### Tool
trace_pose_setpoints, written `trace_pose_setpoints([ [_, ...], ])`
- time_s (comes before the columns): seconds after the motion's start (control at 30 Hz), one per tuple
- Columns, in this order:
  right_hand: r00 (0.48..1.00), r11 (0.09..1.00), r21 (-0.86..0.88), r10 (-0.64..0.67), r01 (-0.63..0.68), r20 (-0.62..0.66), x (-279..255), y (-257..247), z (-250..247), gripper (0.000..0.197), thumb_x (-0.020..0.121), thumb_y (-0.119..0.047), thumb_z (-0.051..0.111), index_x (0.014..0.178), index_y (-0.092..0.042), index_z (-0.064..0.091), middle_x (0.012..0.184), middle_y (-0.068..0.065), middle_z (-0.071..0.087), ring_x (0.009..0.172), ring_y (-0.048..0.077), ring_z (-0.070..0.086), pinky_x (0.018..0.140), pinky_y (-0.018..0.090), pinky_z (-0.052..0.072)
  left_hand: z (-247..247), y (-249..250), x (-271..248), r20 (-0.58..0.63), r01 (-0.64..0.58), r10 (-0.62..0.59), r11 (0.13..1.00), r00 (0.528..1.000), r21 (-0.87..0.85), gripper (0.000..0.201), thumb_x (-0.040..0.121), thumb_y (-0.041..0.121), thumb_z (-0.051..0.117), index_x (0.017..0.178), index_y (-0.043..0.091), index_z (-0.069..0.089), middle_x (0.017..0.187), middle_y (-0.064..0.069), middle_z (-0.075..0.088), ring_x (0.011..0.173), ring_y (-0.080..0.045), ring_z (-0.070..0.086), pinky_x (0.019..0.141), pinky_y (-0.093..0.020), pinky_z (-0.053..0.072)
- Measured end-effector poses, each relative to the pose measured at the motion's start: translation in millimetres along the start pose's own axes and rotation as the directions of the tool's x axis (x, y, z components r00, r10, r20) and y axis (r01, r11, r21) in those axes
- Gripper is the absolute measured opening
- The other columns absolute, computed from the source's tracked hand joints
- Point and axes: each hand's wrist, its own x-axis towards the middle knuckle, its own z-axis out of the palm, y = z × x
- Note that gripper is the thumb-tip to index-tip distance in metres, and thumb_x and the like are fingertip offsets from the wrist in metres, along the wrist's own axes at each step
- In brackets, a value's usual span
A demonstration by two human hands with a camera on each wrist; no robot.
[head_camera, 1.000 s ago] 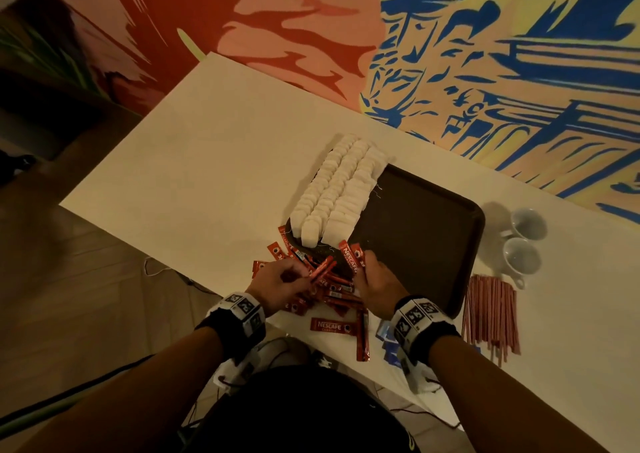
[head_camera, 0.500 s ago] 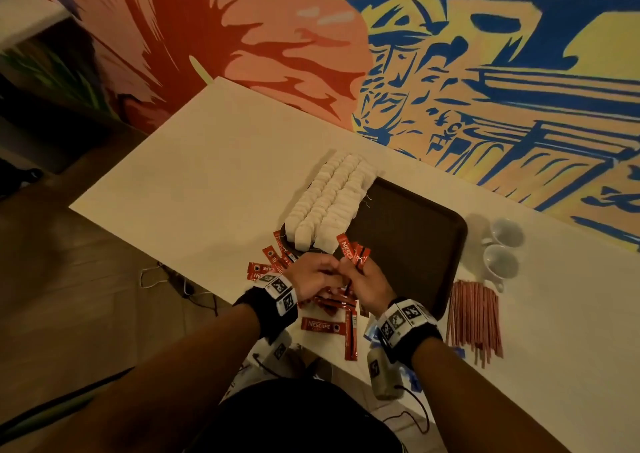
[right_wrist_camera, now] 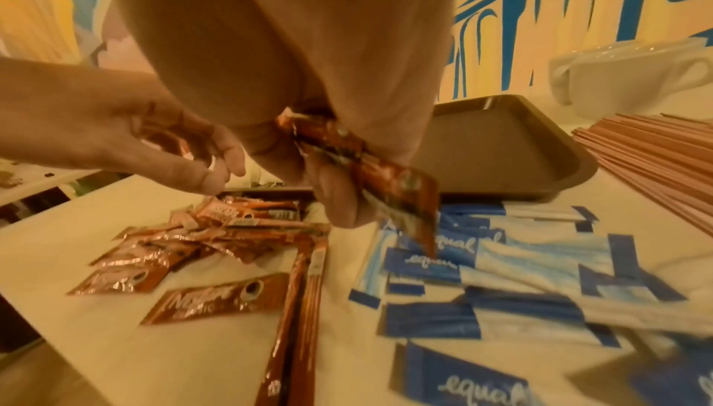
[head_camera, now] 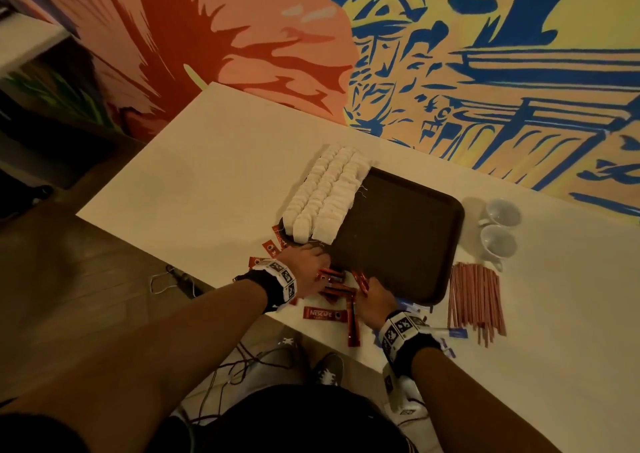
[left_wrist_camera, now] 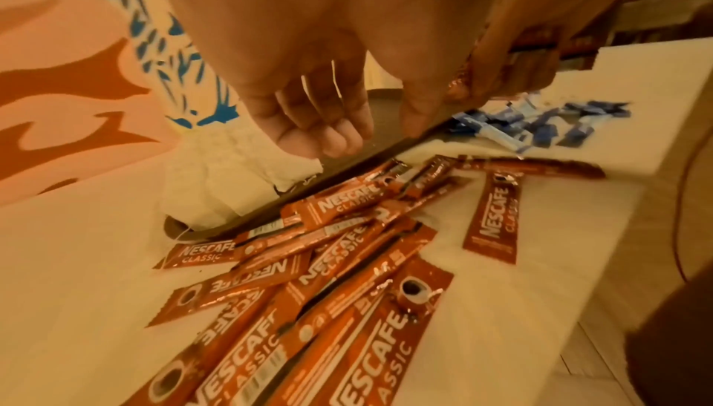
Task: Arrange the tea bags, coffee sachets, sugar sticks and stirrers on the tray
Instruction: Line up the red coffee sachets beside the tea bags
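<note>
A pale table [head_camera: 214, 161] stands against a wall painted with a red, blue and yellow mural [head_camera: 450, 54]; dark wood floor [head_camera: 69, 296] shows below its near edge. The dark tray [head_camera: 408, 231] is the landmark. Rows of white tea bags [head_camera: 323, 193] fill the tray's left strip, running along its long side away from the person. Right of the tray stand two white cups [head_camera: 498, 231], and just beside its near right corner lies a bundle of pink stirrers [head_camera: 472, 300], long axes pointing roughly away from the person. Blue sugar sticks [right_wrist_camera: 501, 266] lie scattered on the table at the tray's near right corner. Red coffee sachets [left_wrist_camera: 328, 248] sprawl in a crossed heap along the tray's near edge, pointing many ways; two [head_camera: 353, 324] lie side by side, lengthwise toward the person.

The left hand [head_camera: 306, 265] hovers over the heap at the tray's near left corner, fingers [left_wrist_camera: 339, 129] loosely bent and holding nothing. The right hand [head_camera: 375, 298], at the tray's near edge, grips a few sachets [right_wrist_camera: 370, 168] in curled fingers, their long axes slanting down toward the sugar sticks.
</note>
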Motion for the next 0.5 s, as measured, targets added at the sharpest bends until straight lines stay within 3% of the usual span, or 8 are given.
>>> trace_pose_setpoints([
  [0.17,0.997,0.982,-0.173,0.082,-0.08,0.008,-1.4,1.2,14.2,0.057,0.098,-0.045,0.059,0.141,-0.012,0.041,0.143,0.016,0.051,0.126,0.035,0.055,0.102,0.043,0.049,20.3,7.7,7.4,0.017,-0.091,0.09,0.987,0.996,0.134,0.073,0.09,0.068,0.048,0.143,0.019,0.042,0.145,-0.005,0.045,0.127,-0.027,0.048,0.103,-0.04,0.044],
  [0.33,0.999,0.953,-0.299,0.027,-0.036,-0.035,-0.5,-2.8,19.0,0.047,0.103,-0.045,0.052,0.138,-0.014,0.051,0.136,0.013,0.06,0.121,0.031,0.06,0.098,0.039,0.051,35.0,9.7,9.3,-0.011,-0.059,0.062,0.983,0.998,0.173,0.075,0.089,0.07,0.05,0.143,0.019,0.043,0.144,-0.005,0.047,0.124,-0.028,0.051,0.098,-0.04,0.044],
  [0.5,0.994,0.935,-0.339,0.085,-0.103,-0.067,10.8,-4.1,24.1,0.036,0.105,-0.035,0.048,0.13,-0.011,0.058,0.132,0.013,0.062,0.118,0.03,0.063,0.096,0.038,0.053,40.1,0.7,13.8,0.025,-0.062,0.059,0.99,0.998,0.13,0.077,0.087,0.065,0.06,0.145,0.019,0.039,0.145,-0.007,0.046,0.126,-0.028,0.051,0.099,-0.043,0.048],
])
